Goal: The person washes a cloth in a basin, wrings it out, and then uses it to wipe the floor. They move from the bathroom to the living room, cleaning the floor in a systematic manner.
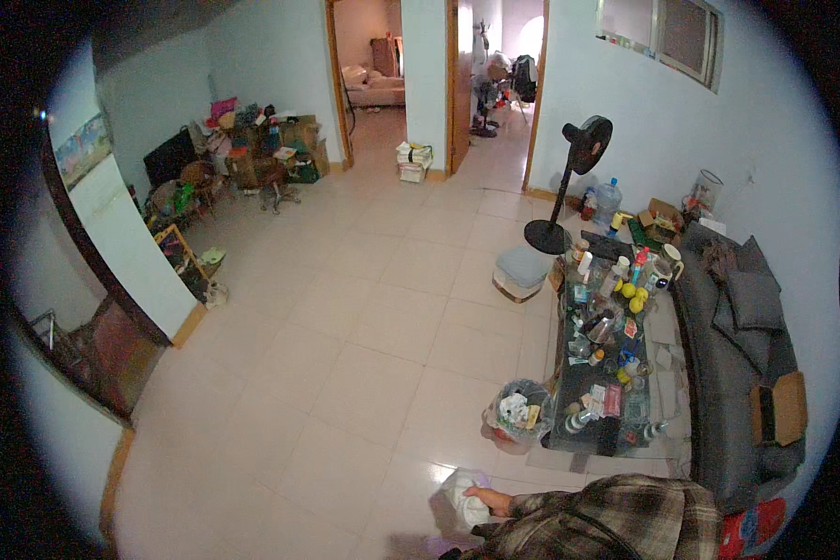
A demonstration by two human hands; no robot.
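At the bottom of the view, my left hand [488, 500] reaches out leftward from a plaid sleeve. Its fingers are closed on a whitish plastic bag [465, 495], which looks partly see-through with a purple tint at its edge. What the bag contains cannot be made out. Below it, close to the floor, more purplish material is cut by the picture's rim. My right hand is out of view, and the plaid garment [623, 518] with a dark strap fills the lower right. A lined waste bin [547, 413] with crumpled white paper stands just beyond the bag.
A glass-topped table [665, 441] at right carries bottles, jars and yellow fruit. Behind it runs a grey sofa [721, 392] with an open cardboard box [789, 409]. A pedestal fan [560, 189] and a lidded bin [521, 269] stand farther off. Tiled floor [322, 378] stretches left.
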